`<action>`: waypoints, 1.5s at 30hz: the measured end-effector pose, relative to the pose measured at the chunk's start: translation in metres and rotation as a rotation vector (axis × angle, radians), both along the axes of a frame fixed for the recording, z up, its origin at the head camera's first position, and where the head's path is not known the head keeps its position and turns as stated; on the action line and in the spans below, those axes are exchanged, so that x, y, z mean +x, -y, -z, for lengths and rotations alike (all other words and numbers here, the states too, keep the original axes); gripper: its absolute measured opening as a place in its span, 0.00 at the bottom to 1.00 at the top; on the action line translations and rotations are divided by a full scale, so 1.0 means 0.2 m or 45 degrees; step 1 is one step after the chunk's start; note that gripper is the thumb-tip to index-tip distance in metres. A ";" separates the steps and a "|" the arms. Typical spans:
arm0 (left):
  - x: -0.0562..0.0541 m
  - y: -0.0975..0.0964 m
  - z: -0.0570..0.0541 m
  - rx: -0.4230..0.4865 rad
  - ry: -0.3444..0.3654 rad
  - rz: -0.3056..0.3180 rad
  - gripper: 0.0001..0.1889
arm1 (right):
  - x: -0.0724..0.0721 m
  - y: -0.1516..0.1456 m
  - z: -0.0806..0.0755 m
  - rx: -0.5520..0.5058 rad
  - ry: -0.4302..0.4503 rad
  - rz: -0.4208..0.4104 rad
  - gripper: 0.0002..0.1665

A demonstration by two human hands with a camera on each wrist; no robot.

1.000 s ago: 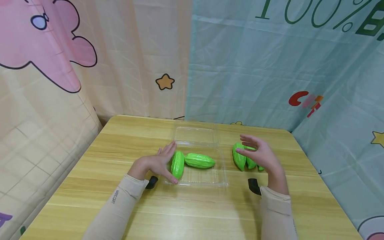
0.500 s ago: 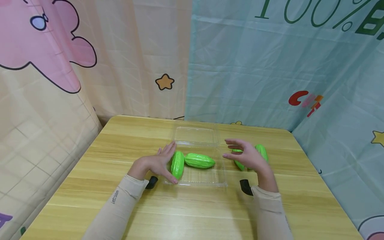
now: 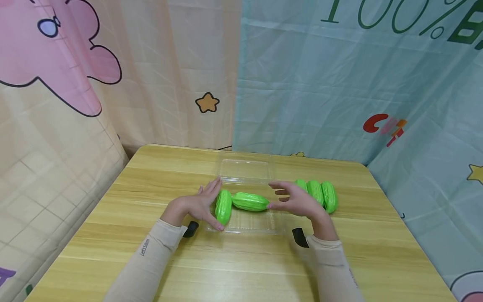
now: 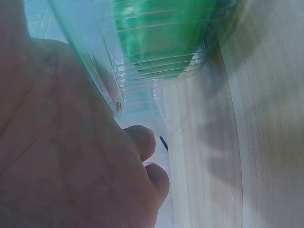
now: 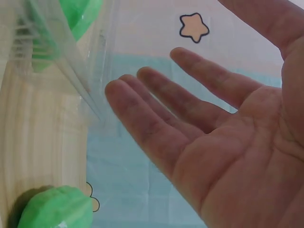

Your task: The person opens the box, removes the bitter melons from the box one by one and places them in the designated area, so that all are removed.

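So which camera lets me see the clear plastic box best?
The head view: it shows the clear plastic box from above, open, nearly all of it, with two green things inside. The left wrist view shows part of its ridged side and rim, close up. The right wrist view shows just a blurry part, upper left.

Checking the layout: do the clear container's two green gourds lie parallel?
No, the left gourd runs front to back, the other gourd crosswise.
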State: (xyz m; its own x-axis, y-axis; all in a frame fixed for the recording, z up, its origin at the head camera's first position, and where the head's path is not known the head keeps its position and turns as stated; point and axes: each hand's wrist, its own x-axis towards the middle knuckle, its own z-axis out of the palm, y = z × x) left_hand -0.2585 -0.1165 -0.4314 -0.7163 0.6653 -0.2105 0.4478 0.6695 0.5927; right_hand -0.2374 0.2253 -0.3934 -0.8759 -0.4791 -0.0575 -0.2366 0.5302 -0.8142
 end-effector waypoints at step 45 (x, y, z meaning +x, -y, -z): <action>0.01 0.00 0.00 0.002 0.015 -0.004 0.79 | 0.06 0.32 0.10 0.528 -0.052 0.025 0.53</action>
State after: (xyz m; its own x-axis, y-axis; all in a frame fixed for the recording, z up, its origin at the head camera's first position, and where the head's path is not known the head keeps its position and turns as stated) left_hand -0.2572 -0.1163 -0.4304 -0.7159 0.6634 -0.2176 0.4386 0.6699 0.5991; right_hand -0.2263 0.1621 -0.4143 -0.8902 -0.4056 -0.2073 -0.2504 0.8159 -0.5211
